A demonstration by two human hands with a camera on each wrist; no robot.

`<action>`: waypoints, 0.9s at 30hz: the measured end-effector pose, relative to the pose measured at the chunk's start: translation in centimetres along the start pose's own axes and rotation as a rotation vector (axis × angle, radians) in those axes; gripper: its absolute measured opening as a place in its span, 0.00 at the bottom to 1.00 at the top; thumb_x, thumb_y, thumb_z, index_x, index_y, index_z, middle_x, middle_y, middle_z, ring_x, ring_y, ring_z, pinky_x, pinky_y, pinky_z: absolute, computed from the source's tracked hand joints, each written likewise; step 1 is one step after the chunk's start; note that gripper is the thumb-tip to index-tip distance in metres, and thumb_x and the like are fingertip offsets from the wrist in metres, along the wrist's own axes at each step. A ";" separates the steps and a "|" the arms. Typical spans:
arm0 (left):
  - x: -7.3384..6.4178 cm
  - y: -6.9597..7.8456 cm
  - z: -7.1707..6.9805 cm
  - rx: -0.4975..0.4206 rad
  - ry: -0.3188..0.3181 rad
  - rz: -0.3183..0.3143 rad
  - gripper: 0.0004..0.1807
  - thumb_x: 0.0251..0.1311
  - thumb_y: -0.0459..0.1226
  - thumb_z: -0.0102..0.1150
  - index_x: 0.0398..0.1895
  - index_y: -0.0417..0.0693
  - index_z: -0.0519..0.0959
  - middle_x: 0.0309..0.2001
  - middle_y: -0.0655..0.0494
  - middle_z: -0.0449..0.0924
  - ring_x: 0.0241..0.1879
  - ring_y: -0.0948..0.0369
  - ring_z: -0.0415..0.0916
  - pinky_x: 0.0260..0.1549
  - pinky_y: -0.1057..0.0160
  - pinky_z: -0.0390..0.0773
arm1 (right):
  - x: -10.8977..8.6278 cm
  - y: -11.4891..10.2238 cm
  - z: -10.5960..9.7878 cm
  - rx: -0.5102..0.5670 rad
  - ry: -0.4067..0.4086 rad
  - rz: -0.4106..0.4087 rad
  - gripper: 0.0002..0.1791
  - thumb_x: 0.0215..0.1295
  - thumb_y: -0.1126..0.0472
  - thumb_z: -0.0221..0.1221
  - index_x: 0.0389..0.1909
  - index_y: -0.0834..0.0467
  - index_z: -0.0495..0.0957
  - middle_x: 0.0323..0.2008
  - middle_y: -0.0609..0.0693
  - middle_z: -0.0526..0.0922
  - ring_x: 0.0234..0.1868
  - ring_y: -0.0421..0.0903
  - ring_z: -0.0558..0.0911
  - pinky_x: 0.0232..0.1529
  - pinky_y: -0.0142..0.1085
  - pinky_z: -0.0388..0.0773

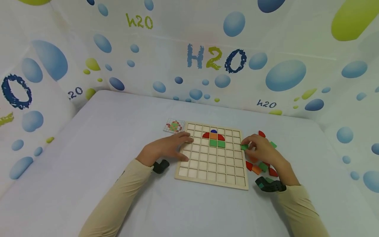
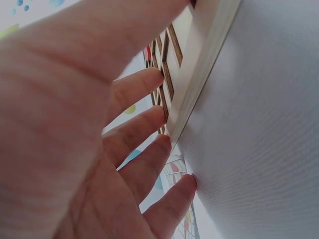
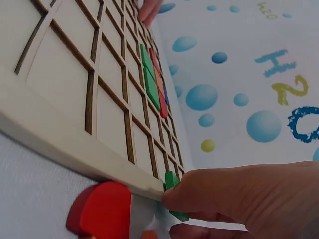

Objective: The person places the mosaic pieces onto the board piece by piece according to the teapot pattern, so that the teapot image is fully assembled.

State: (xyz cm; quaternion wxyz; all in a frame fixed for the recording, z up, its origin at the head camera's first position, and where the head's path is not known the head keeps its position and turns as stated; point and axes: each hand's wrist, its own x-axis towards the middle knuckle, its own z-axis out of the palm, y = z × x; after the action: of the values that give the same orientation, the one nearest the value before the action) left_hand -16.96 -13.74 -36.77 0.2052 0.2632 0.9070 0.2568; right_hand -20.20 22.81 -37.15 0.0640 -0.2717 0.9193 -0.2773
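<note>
there is one wooden grid board (image 1: 207, 164), lying flat on the white cloth (image 1: 74, 158), and on it, towards twelve o'clock from its centre, i count six pieces: one blue piece (image 1: 214, 131), one orange square (image 1: 213, 136), two red pieces (image 1: 205, 135) and two green squares (image 1: 213, 143). one picture card (image 1: 169, 128) lies at ten o'clock, just beside the board. at three o'clock there is one group of loose pieces (image 1: 263, 167), in red, orange and green; the right hand (image 1: 264, 148) covers some, so i cannot tell their exact number. this hand pinches one green piece (image 1: 244, 147), thumb and fingers closed upon it, at the board's three o'clock edge. the left hand (image 1: 164, 147), at nine o'clock, holds no piece; its fingers are spread apart, with fingertips and thumb at the board's edge.
</note>
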 end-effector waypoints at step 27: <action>0.1 -0.3 0.2 -0.003 0.009 -0.001 0.41 0.58 0.47 0.68 0.72 0.44 0.63 0.75 0.43 0.51 0.74 0.46 0.48 0.68 0.46 0.58 | 3.4 -3.4 3.2 0.043 -0.007 -0.180 0.12 0.60 0.72 0.64 0.45 0.66 0.80 0.43 0.58 0.77 0.39 0.50 0.76 0.35 0.33 0.78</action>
State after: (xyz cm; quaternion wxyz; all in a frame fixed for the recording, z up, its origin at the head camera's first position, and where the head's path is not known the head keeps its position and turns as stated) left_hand -17.02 -13.85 -37.09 0.2016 0.2613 0.9077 0.2592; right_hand -20.64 17.08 -37.82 0.0480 -0.3528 0.8848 -0.3007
